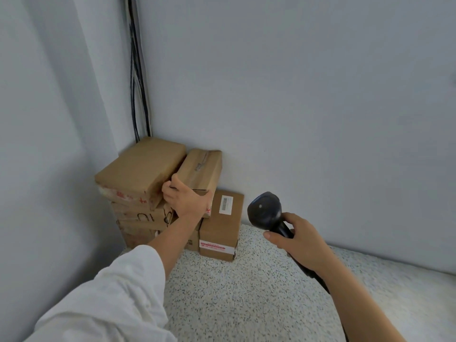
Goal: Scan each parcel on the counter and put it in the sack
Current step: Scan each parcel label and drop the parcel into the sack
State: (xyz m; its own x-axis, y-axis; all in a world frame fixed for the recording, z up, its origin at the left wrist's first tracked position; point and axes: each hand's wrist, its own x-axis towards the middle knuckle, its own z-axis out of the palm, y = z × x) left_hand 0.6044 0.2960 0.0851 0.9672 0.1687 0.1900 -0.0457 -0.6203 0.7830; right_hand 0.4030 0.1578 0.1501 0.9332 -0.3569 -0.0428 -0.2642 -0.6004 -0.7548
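Item: small cardboard parcel (200, 169), tilted atop the corner stack on the speckled table (246, 292), leaning against a flat box (140, 166).
Left hand (183, 199): clasped the parcel's near end.
Right hand (299, 243): gripped a black barcode scanner (265, 209).
Sack: not visible.
Handling note: likely best lifted clear without toppling neighbours, then turned label-first to the scanner.

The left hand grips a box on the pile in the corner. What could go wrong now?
1. The tilted box that the left hand grips lies close beside the big flat box; pulling it out may shake the pile loose.
2. The right hand holds the scanner, so one hand alone carries the box; it might slip.
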